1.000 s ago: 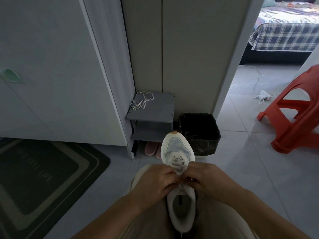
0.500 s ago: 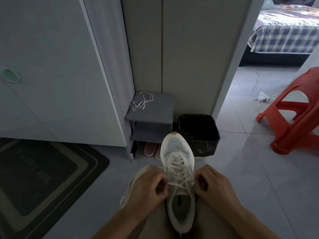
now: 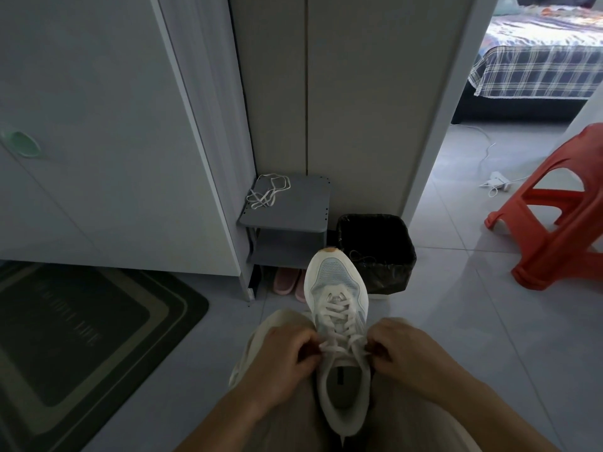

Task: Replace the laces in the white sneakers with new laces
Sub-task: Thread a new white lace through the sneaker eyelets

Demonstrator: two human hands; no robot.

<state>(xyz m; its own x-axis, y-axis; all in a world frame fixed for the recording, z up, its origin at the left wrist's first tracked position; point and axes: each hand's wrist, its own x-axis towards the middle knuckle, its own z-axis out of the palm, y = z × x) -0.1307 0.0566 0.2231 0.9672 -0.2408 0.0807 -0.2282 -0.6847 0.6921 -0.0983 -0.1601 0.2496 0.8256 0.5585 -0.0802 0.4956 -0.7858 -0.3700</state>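
Observation:
A white sneaker (image 3: 336,282) lies between my knees, toe pointing away, with a white lace (image 3: 337,321) crossed through its eyelets. My left hand (image 3: 280,360) pinches the lace end at the shoe's left upper eyelet. My right hand (image 3: 408,353) pinches the lace end at the right upper eyelet. Both hands sit close beside the shoe's opening. A second white sneaker (image 3: 239,367) shows partly under my left hand. A loose white lace (image 3: 266,192) lies tangled on a small grey shelf (image 3: 293,210).
A black bin (image 3: 378,252) stands just beyond the shoe's toe. Pink slippers (image 3: 287,282) sit under the shelf. A red plastic stool (image 3: 561,216) is at the right, a dark mat (image 3: 81,337) at the left. A white cable and charger (image 3: 496,182) lie on the tiles.
My hands moved apart from the middle of the shoe to its two sides, uncovering the crossed lace, and then shifted slightly further out with the lace ends.

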